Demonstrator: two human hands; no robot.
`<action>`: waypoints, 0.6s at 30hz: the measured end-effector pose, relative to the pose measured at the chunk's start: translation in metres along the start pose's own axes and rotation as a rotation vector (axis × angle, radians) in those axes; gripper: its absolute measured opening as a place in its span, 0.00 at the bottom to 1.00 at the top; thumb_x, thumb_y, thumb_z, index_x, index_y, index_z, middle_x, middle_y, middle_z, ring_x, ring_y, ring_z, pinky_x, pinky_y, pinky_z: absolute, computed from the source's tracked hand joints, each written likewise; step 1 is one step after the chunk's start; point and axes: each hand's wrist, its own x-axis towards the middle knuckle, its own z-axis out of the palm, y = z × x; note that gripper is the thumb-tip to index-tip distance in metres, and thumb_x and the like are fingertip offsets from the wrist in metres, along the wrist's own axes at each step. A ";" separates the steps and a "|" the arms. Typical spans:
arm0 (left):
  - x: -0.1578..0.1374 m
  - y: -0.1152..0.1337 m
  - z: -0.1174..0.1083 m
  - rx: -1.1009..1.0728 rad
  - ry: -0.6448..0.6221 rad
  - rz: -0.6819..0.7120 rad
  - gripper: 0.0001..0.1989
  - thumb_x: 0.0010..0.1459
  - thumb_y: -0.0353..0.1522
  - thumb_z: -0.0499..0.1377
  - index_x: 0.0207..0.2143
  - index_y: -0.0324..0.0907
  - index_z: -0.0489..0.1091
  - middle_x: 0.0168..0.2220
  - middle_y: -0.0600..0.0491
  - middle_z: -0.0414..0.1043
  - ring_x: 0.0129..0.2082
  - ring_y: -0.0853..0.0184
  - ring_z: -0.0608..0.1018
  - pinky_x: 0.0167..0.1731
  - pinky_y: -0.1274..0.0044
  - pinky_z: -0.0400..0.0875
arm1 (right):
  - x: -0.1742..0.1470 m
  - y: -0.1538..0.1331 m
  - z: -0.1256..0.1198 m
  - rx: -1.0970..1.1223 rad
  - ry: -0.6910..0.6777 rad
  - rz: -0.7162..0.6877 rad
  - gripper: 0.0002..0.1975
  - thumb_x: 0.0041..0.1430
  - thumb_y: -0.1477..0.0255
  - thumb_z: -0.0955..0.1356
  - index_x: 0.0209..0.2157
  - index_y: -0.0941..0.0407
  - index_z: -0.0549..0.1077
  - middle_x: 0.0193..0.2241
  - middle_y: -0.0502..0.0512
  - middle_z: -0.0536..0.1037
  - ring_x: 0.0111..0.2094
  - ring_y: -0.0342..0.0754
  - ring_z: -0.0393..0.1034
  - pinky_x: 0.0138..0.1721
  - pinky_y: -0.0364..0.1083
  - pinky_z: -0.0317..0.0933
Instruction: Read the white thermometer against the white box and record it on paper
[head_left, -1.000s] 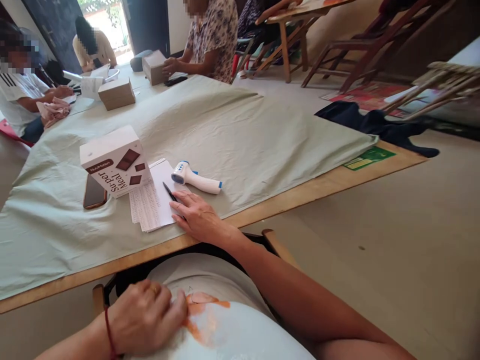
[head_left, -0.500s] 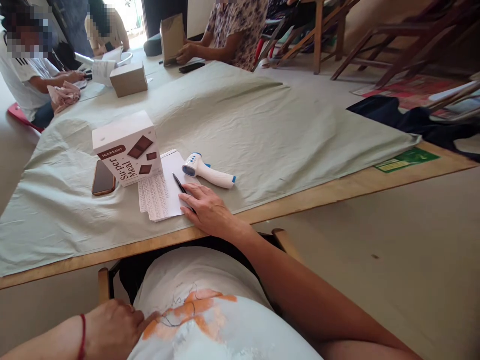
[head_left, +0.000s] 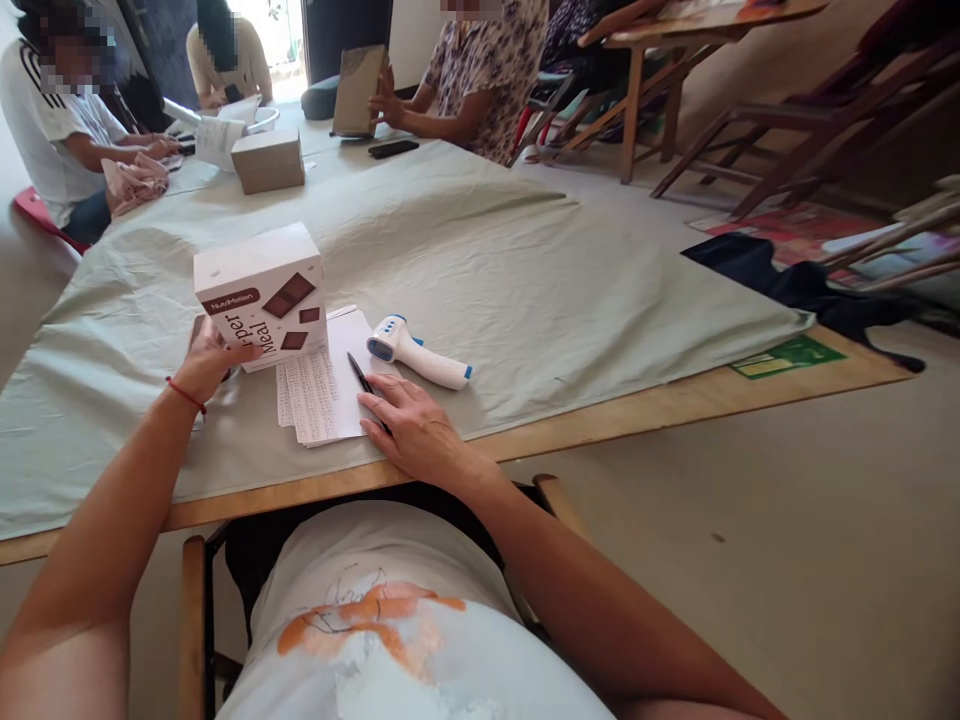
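Note:
My left hand (head_left: 211,362) is at the lower left corner of a white box (head_left: 259,255) printed "NutriMotion" and "Meal". Its thumb lies across the box's front, and the other fingers curl round the side, partly hidden. Behind that hand a phone (head_left: 198,328) is mostly covered. My right hand (head_left: 416,425) rests at the table's near edge with a black pen (head_left: 358,371) under its bent fingers. Beneath the pen lie white paper sheets (head_left: 349,400), and a printed sheet (head_left: 309,402) sits at their left. A white and blue infrared thermometer (head_left: 424,358) lies just beyond my right hand.
A pale green cloth (head_left: 450,240) covers the table, leaving its wooden edge (head_left: 570,425) bare. Farther back stand a cardboard box (head_left: 268,165) and another carton (head_left: 360,92) touched by a person's hand (head_left: 385,100). Other people sit round the far end. A wooden chair (head_left: 780,130) stands at right.
My left hand has moved from my lap up to the white box, now covering most of the phone. My right hand stays with the pen. The far carton is tilted differently.

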 end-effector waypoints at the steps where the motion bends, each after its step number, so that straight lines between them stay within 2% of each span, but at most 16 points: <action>1: 0.002 -0.005 0.005 0.010 -0.013 -0.008 0.36 0.34 0.35 0.78 0.47 0.39 0.70 0.47 0.45 0.78 0.50 0.55 0.80 0.53 0.60 0.78 | 0.000 0.000 0.000 0.002 -0.004 0.005 0.16 0.70 0.69 0.63 0.53 0.56 0.78 0.61 0.69 0.75 0.62 0.62 0.69 0.63 0.65 0.66; 4: 0.001 -0.006 0.011 0.103 0.062 0.004 0.35 0.30 0.35 0.79 0.42 0.38 0.71 0.44 0.47 0.79 0.46 0.57 0.80 0.49 0.63 0.78 | 0.000 0.001 0.001 0.005 -0.017 0.007 0.17 0.70 0.69 0.63 0.54 0.57 0.77 0.62 0.71 0.73 0.63 0.63 0.68 0.63 0.64 0.66; 7: -0.006 0.004 0.011 0.170 0.175 0.038 0.34 0.33 0.38 0.79 0.43 0.38 0.72 0.45 0.46 0.79 0.46 0.56 0.80 0.46 0.65 0.79 | 0.001 0.001 0.001 0.001 -0.019 0.007 0.18 0.70 0.68 0.63 0.54 0.60 0.77 0.64 0.74 0.71 0.64 0.64 0.67 0.63 0.65 0.66; 9: -0.014 0.013 0.011 0.159 0.200 0.043 0.32 0.37 0.41 0.78 0.43 0.38 0.74 0.46 0.45 0.80 0.47 0.53 0.81 0.46 0.64 0.79 | 0.002 0.000 0.000 -0.007 -0.019 0.003 0.18 0.70 0.68 0.63 0.54 0.61 0.77 0.64 0.73 0.71 0.64 0.64 0.68 0.63 0.64 0.66; 12: -0.027 0.023 0.014 0.033 0.079 -0.001 0.30 0.42 0.46 0.77 0.43 0.37 0.77 0.47 0.44 0.82 0.50 0.49 0.81 0.50 0.62 0.79 | 0.005 -0.001 0.000 -0.008 -0.017 -0.005 0.17 0.69 0.70 0.63 0.54 0.59 0.77 0.63 0.71 0.74 0.63 0.63 0.69 0.63 0.64 0.66; 15: -0.038 0.025 0.018 0.015 -0.075 -0.081 0.32 0.39 0.47 0.78 0.43 0.38 0.78 0.47 0.43 0.83 0.51 0.46 0.82 0.52 0.59 0.79 | 0.005 0.000 0.002 0.022 0.022 -0.005 0.16 0.67 0.70 0.65 0.52 0.60 0.77 0.61 0.71 0.76 0.61 0.63 0.71 0.62 0.64 0.67; 18: -0.041 0.021 0.023 0.084 -0.175 -0.104 0.33 0.37 0.45 0.80 0.43 0.39 0.77 0.46 0.43 0.83 0.49 0.45 0.83 0.51 0.56 0.79 | 0.004 -0.001 -0.004 0.119 0.192 0.035 0.10 0.63 0.73 0.67 0.43 0.56 0.78 0.53 0.67 0.81 0.55 0.61 0.75 0.57 0.60 0.71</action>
